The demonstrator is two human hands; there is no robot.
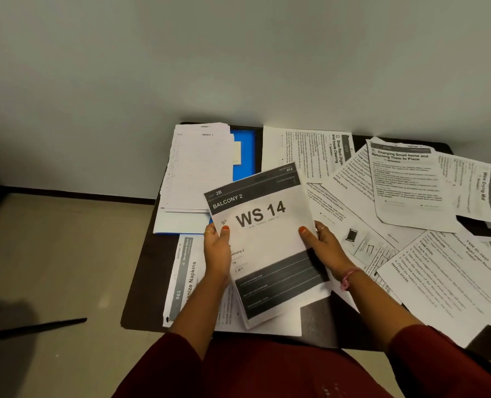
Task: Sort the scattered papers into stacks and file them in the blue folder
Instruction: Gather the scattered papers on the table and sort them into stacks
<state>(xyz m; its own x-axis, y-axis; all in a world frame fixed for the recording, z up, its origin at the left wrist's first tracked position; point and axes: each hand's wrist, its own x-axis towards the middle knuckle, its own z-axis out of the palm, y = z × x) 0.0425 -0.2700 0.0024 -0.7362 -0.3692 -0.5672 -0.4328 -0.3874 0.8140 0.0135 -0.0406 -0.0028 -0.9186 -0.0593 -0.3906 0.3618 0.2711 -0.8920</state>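
I hold a stack of papers [267, 225] with a "WS 14 / BALCONY 2" sheet on top, tilted above the dark table [141, 282]. My left hand [217, 248] grips its left edge, thumb on top. My right hand [323, 245] grips its right edge the same way. The blue folder [244, 153] lies open at the table's far left, mostly covered by a pile of handwritten lined sheets [198, 168]. Several printed sheets [405, 182] lie scattered over the right half of the table.
A "Napkins" sheet [185, 277] lies under my left forearm near the table's left edge. A white wall runs behind the table. Beige floor lies to the left, with a dark thin object [37, 326] on it.
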